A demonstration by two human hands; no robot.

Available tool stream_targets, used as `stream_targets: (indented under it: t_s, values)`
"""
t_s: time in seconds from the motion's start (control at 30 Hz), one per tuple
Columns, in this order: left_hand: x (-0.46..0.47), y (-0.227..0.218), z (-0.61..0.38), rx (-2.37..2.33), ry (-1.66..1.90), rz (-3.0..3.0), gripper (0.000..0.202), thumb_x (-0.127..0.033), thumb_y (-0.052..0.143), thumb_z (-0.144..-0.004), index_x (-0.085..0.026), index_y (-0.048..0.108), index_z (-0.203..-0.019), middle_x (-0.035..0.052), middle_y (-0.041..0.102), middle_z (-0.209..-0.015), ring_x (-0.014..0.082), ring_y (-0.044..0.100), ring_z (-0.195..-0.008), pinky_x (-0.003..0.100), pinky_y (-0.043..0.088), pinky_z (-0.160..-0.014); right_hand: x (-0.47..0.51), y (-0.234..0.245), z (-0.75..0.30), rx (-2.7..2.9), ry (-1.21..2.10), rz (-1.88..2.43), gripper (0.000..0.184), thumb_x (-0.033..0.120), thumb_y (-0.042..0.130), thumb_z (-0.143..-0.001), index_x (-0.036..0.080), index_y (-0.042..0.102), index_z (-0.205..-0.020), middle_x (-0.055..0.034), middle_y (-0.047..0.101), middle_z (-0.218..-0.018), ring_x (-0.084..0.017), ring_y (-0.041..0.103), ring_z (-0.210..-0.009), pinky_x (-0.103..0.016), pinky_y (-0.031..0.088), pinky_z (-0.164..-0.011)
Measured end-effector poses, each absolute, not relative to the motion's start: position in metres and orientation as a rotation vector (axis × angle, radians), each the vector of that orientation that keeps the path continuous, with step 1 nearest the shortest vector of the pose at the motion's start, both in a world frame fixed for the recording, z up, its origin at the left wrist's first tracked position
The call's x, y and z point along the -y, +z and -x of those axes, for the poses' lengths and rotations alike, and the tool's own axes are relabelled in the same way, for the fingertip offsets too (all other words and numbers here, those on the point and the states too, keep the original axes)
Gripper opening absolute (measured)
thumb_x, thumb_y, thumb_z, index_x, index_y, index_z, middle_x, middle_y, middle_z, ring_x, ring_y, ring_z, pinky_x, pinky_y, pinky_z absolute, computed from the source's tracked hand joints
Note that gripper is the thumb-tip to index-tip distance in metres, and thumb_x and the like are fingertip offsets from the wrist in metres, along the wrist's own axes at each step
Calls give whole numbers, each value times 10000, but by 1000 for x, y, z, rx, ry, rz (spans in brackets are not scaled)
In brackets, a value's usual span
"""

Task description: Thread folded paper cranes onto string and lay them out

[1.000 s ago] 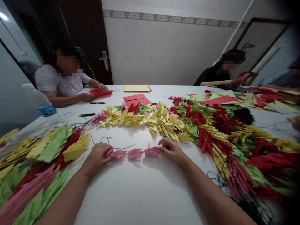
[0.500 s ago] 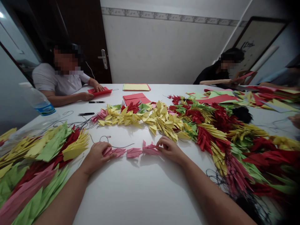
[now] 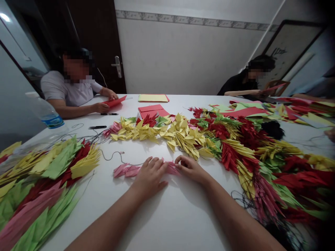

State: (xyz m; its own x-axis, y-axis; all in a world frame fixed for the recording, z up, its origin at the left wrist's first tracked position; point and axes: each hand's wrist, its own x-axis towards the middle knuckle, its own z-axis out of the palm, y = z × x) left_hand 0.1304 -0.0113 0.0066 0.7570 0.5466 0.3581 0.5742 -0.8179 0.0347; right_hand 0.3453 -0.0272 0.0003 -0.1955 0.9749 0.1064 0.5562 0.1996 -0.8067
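Note:
A short row of pink folded-paper pieces (image 3: 132, 170) lies on the white table in front of me. My left hand (image 3: 151, 174) rests across the middle of that row, its fingers stretched out and the thumb apart, hiding some of the pieces. At the right end, my right hand (image 3: 190, 168) has its fingers curled in a pinch on the last pink piece. A thin black cord (image 3: 112, 157) curves over the table just behind the row and passes out of sight behind my left fingers.
Strung yellow, red and green folded paper (image 3: 183, 134) arcs behind my hands and down the right. More bundles (image 3: 57, 167) lie left, near a plastic bottle (image 3: 52, 118) and black pens (image 3: 97, 127). Across the table, a person (image 3: 68, 87) holds red paper (image 3: 116, 102); another person (image 3: 246, 82) sits right.
My left hand has let go of the row's left end and moved right, over its middle. The right hand stays at the right end. The person across has lifted the red paper.

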Motion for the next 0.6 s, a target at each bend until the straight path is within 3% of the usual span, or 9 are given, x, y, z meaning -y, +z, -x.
stream_targets:
  t_s: [0.17, 0.3, 0.43, 0.6]
  values:
    - [4, -5, -153, 1043, -479, 2866, 313, -264, 380, -875, -142, 506, -1134, 98, 637, -920, 219, 564, -850, 417, 371, -859, 29, 2, -346, 1872, 816, 1389, 237, 416, 473, -796, 186, 499, -746, 29, 423, -620, -99, 353, -525, -223, 277, -475]
    - [1, -11, -147, 1022, -535, 2834, 297, -208, 352, -882, -162, 525, -1120, 81, 634, -895, 200, 552, -853, 385, 364, -864, 28, 0, -346, 1895, 664, 1294, 200, 369, 459, -812, 189, 475, -724, -45, 494, -872, -133, 463, -732, -249, 384, -626]
    - [2, -13, -145, 1033, -529, 2839, 325, -159, 374, -865, -155, 506, -1162, 78, 627, -903, 197, 537, -864, 363, 376, -858, 27, 1, -354, 1914, 651, 1319, 185, 344, 444, -818, 185, 465, -725, -60, 485, -894, -146, 472, -779, -268, 402, -667]
    - [2, -17, -147, 1065, -504, 2834, 359, -123, 374, -852, -116, 490, -1192, 98, 620, -948, 207, 531, -896, 362, 405, -849, 31, 11, -378, 1928, 671, 1405, 249, 397, 448, -806, 180, 454, -684, -34, 473, -803, -136, 453, -699, -259, 391, -621]
